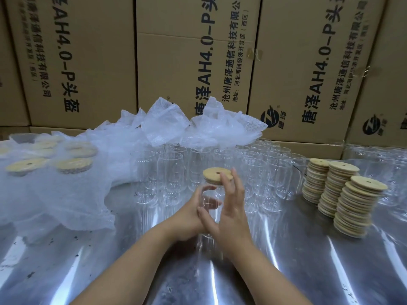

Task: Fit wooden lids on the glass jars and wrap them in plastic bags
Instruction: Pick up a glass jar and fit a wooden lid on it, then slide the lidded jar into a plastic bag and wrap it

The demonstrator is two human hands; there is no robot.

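My left hand grips a clear glass jar around its middle, upright above the metal table. A round wooden lid with a small centre hole sits on the jar's mouth. The right hand is beside the jar with fingers spread, fingertips touching the lid's near edge. Several empty glass jars stand in rows behind. Three stacks of wooden lids rise at the right. Bubble-wrap bags are heaped at the back.
At the left lie several lidded jars wrapped in bubble bags. A wall of printed cardboard boxes closes off the back. More glassware stands at the far right.
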